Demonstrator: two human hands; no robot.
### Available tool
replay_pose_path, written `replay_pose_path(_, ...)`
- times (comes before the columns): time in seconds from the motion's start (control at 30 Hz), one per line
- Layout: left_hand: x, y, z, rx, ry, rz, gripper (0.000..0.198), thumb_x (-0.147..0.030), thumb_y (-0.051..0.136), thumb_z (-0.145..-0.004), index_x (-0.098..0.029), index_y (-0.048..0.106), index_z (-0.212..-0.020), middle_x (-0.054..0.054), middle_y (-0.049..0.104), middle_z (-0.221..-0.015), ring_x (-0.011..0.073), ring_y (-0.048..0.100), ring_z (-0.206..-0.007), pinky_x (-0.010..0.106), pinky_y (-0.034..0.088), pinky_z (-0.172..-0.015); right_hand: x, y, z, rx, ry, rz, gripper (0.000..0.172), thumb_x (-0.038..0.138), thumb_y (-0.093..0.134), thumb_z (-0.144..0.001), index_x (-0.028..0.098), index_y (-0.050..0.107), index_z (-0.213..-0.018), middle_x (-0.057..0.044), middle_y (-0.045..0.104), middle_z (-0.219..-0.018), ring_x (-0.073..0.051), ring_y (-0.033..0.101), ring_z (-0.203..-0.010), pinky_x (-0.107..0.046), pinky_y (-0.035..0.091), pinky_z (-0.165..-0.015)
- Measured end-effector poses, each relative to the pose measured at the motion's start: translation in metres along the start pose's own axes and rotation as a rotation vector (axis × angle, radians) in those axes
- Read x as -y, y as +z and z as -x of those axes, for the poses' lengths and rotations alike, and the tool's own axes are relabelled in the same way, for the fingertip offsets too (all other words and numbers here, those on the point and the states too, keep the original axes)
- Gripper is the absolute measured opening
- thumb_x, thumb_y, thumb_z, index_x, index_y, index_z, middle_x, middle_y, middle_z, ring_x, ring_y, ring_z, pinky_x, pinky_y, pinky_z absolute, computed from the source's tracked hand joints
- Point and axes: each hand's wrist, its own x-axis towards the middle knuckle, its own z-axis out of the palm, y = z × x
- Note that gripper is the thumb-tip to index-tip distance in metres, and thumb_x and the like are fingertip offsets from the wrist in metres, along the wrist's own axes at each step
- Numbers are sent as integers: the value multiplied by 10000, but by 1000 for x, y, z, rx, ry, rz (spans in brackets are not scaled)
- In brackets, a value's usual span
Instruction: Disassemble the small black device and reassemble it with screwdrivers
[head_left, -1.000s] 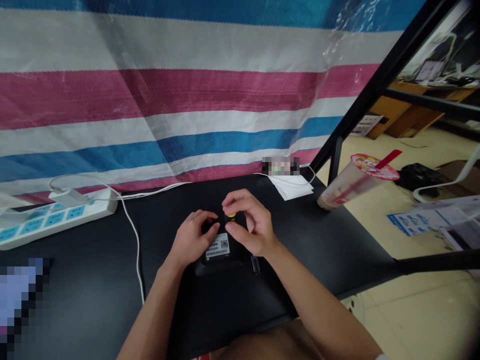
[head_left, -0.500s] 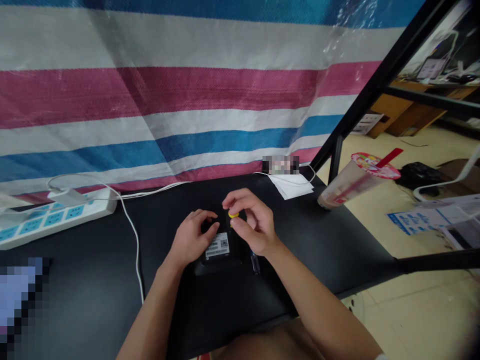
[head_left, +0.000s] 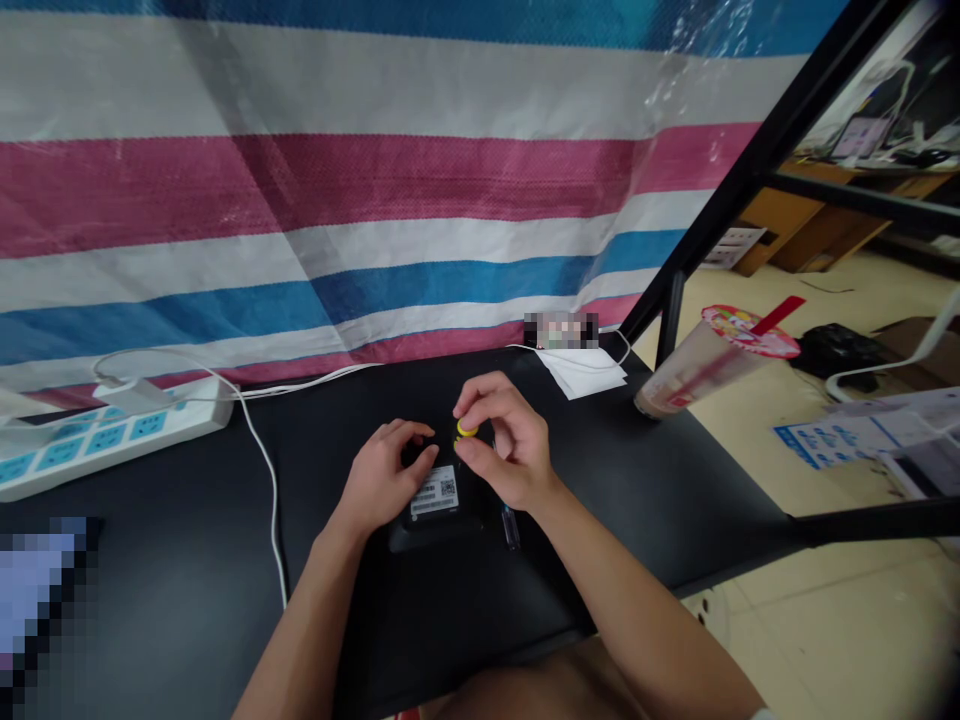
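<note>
My right hand (head_left: 504, 442) pinches a small yellow round piece (head_left: 466, 428) between thumb and forefinger, just above a flat black device (head_left: 421, 539). The device lies on the table with a white barcode and QR label (head_left: 435, 492) facing up. My left hand (head_left: 382, 478) curls over the device's left side, and its fingers hide the upper part. Beside the device, near my right wrist, lies a slim dark-and-clear tool (head_left: 511, 527), perhaps a small screwdriver.
The black table (head_left: 187, 480) carries a white power strip (head_left: 112, 430) with a white cable at the left. Folded white paper (head_left: 581, 372) lies at the back. A plastic cup with a red straw (head_left: 712, 365) stands at the right corner. A striped tarpaulin (head_left: 375, 190) hangs behind.
The yellow piece shows more clearly now than a second ago, held between my right thumb and forefinger. My right fingers have shifted slightly around it. My left hand has stayed in place.
</note>
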Motion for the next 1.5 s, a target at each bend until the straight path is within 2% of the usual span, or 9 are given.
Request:
replay_pose_path(0.07, 0, 0, 0, -2, 4, 1, 211, -368, 628, -984, -239, 736, -1113, 51, 710, -1034, 236, 666, -988, 380, 507, -903, 0, 0, -1, -6, -19, 19, 156, 220, 793, -885, 257, 709, -1011, -44, 664, -1016, -196, 677, -946, -390, 572, -869)
replay_pose_path(0.23, 0, 0, 0, 0, -7, -22, 207, -383, 631, -991, -235, 728, -1098, 48, 700, -985, 237, 657, -971, 374, 503, -873, 3, 0, -2, 77, 39, -83, 131, 214, 613, -1014, 253, 705, -1100, -70, 739, -1049, -212, 724, -992, -414, 586, -897)
replay_pose_path(0.4, -1, 0, 0, -1, -3, -4, 204, -365, 614, -993, -223, 722, -1091, 50, 701, -1007, 232, 652, -966, 378, 492, -878, 1, 1, -1, 7, -35, 31, 178, 193, 788, -888, 251, 727, -1045, -56, 664, -1049, -201, 682, -975, -395, 572, -883)
replay_pose_path(0.6, -3, -2, -1, -2, -10, -10, 204, -360, 626, -982, -226, 726, -1098, 47, 699, -993, 234, 646, -965, 379, 487, -874, 1, 0, 1, 73, 65, -118, 130, 218, 609, -1022, 244, 694, -1117, -84, 754, -1099, -223, 736, -1052, -435, 588, -948)
replay_pose_path(0.77, -2, 0, 0, -1, -6, 8, 207, -360, 614, -987, -224, 726, -1094, 48, 702, -1011, 231, 655, -972, 380, 488, -882, 0, 2, -1, 7, -21, 4, 157, 205, 805, -877, 250, 726, -1004, -55, 680, -1057, -203, 688, -974, -403, 579, -899)
replay_pose_path(0.97, 0, 1, 0, 5, -5, -18, 195, -378, 629, -993, -226, 726, -1067, 41, 695, -968, 226, 650, -951, 362, 484, -848, 2, 0, 0, 70, 62, -167, 118, 230, 609, -1023, 238, 704, -1093, -73, 738, -1028, -211, 714, -987, -423, 572, -922)
replay_pose_path(1.13, -1, 0, 0, 2, 0, 5, 201, -355, 624, -987, -224, 724, -1104, 41, 702, -1016, 225, 653, -965, 378, 487, -884, 0, 1, -1, 18, -19, -34, 186, 175, 785, -884, 234, 719, -1048, -56, 674, -1046, -201, 677, -993, -387, 559, -901)
replay_pose_path(1.33, -2, 0, 0, 2, -6, -6, 201, -367, 628, -990, -219, 726, -1084, 45, 697, -973, 229, 650, -956, 364, 480, -827, 1, 1, -2, 80, 32, -82, 167, 193, 608, -1017, 236, 731, -1121, -84, 735, -1075, -215, 720, -1022, -423, 575, -928)
replay_pose_path(1.5, -2, 0, -1, -12, -5, -2, 214, -354, 623, -982, -230, 729, -1122, 39, 691, -974, 226, 648, -946, 365, 481, -830, 2, 1, -2, 22, -37, 29, 161, 200, 772, -911, 248, 751, -1064, -62, 670, -1075, -193, 686, -975, -388, 580, -884)
